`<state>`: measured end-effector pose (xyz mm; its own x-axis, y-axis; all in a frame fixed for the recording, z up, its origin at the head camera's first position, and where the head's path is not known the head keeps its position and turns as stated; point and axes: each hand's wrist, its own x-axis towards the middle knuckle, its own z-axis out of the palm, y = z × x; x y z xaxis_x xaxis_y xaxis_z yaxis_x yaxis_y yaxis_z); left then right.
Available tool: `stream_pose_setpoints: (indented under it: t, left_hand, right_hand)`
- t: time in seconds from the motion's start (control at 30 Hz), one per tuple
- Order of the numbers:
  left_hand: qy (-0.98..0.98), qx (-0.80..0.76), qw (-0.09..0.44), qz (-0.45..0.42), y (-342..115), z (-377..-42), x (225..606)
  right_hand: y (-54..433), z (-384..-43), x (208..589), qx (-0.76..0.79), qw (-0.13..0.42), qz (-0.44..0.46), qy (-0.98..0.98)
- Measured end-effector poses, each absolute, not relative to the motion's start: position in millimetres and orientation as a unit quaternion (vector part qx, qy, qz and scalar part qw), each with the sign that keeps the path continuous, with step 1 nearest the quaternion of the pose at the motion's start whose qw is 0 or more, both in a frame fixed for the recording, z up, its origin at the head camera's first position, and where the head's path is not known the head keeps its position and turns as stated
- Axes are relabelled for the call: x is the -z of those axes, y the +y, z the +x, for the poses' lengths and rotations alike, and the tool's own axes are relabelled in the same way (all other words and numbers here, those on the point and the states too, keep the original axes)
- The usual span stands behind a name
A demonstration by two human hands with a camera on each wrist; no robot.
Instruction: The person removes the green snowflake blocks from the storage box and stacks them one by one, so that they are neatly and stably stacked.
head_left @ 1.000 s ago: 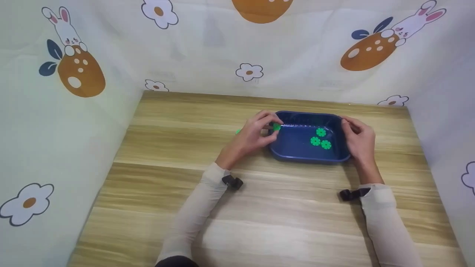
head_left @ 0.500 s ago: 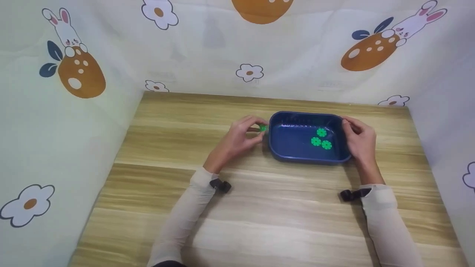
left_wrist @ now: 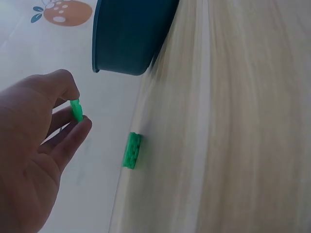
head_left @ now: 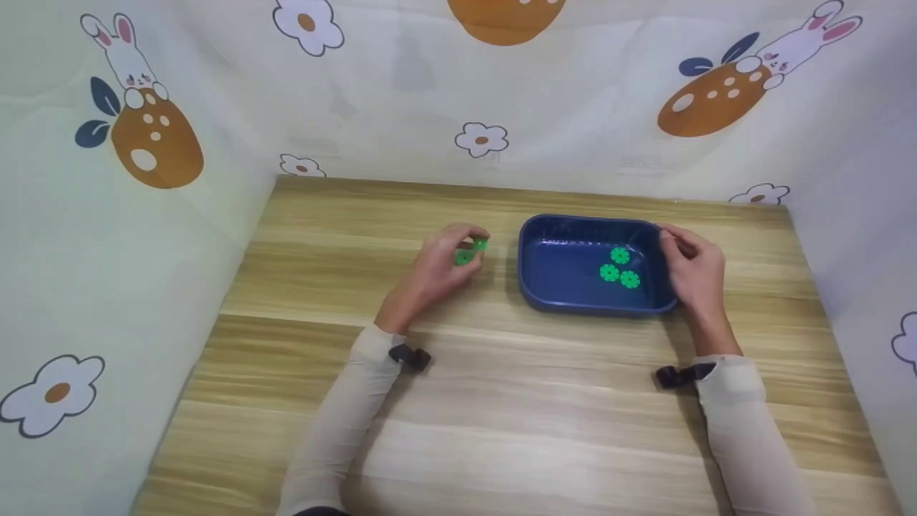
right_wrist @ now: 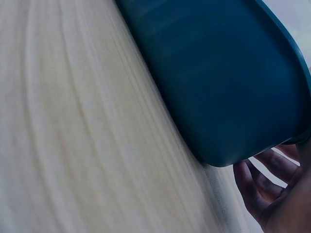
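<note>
My left hand [head_left: 438, 265] pinches a green snowflake disc [head_left: 481, 245] between thumb and fingers, left of the blue tray [head_left: 526, 283]. Past those fingers, a thicker green piece [left_wrist: 132, 150], perhaps stacked discs, lies on the table; the hand partly hides it in the head view. The held disc [left_wrist: 76, 110] appears edge-on in the left wrist view, raised and apart from that piece. My right hand [head_left: 696, 276] holds the tray by its right end, thumb at the rim and fingers against the outer wall. Three green snowflake discs [head_left: 620, 256] lie flat inside, toward the tray's right side.
The wood-grain table [head_left: 487, 416] extends in front of the tray and to its left. Printed cloth walls [head_left: 401, 115] enclose the table at the back and both sides.
My left hand has drawn back leftward from over the tray's left rim, still pinching the green disc. The right hand, the tray and its three discs stay put.
</note>
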<state>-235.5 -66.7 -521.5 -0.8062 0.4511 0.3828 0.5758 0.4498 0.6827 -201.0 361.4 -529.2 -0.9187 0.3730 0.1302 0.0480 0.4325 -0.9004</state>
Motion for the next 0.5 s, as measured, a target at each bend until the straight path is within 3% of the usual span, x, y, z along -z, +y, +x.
stream_pose_setpoints:
  t: [0.5]
  left_hand:
    - [-0.871, 0.413, 0.012, -0.265, -89.7, -244.5, 531.7]
  right_hand:
    - [361.9, -202.3, 530.4, -0.517, 0.150, -0.129, -0.833]
